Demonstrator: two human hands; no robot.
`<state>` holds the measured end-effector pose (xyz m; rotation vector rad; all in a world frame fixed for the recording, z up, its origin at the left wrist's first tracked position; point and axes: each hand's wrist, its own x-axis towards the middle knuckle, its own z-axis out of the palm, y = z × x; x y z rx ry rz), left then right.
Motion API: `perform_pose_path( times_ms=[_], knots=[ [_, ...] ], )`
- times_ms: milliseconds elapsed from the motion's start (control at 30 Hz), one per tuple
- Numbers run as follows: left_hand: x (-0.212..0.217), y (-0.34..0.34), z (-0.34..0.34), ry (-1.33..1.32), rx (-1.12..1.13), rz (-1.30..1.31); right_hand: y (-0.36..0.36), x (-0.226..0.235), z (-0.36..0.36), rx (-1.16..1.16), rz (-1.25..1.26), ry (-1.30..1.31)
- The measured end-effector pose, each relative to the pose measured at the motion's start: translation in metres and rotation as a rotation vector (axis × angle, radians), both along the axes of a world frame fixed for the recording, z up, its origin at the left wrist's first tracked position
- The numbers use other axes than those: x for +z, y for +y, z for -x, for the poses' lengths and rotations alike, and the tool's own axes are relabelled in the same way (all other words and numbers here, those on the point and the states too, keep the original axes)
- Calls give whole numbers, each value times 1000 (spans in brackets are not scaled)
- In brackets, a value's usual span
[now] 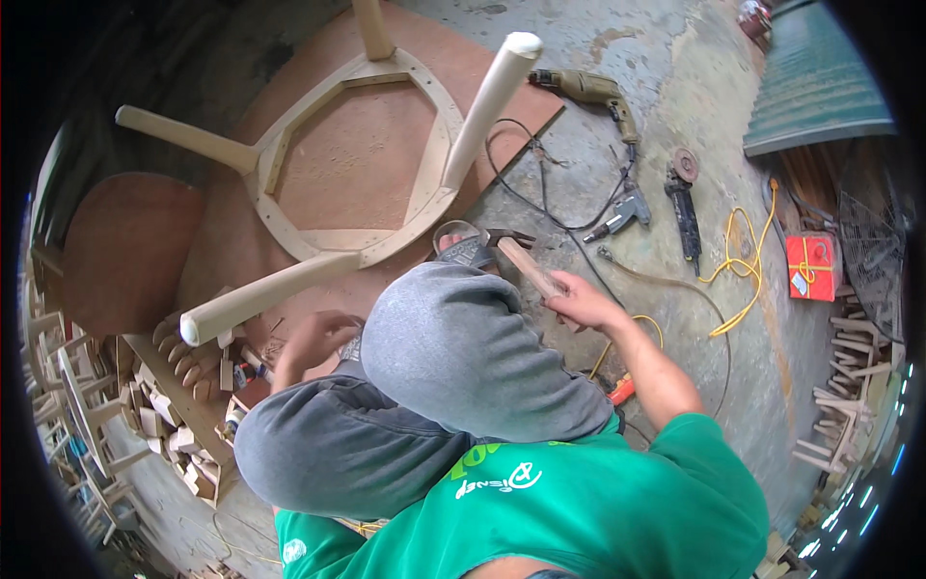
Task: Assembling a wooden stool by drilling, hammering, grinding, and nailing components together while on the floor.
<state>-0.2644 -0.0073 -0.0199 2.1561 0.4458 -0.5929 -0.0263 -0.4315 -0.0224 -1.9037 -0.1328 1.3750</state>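
Observation:
An unfinished wooden table frame [424,183] lies upside down on a brown plywood sheet [357,145], its pale round legs pointing up and outward. My right hand [579,301] grips the wooden handle of a hammer [516,253], whose metal head sits just past my bent knee [463,338], close to the frame's rim. My left hand [313,340] hovers with curled fingers beside the nearest leg [265,294]. Whether it holds anything small is hidden. A sandal toe [461,243] shows under the hammer head.
On the concrete to the right lie an electric drill [588,92], an angle grinder [683,198], a small grey power tool [622,212], black and yellow cords [743,265] and a red box [810,265]. A tray of small wood blocks [183,425] sits left. Wooden parts [854,386] are stacked right.

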Motion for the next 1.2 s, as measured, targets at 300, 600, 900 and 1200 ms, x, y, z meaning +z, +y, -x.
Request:
perform_pose_path(
  times_ms=[300,600,900,1200],
  knots=[
    [0,-66,-95,-586,-259,17,149,41,-101,909,-194,234],
    [28,-33,-39,-118,-179,-120,190,-35,-63,487,-334,462],
    [38,-31,205,116,548,-88,136,-141,1,406,-297,9],
    [-67,-153,318,190,881,-341,158,-236,124,647,-462,148]
  ],
)
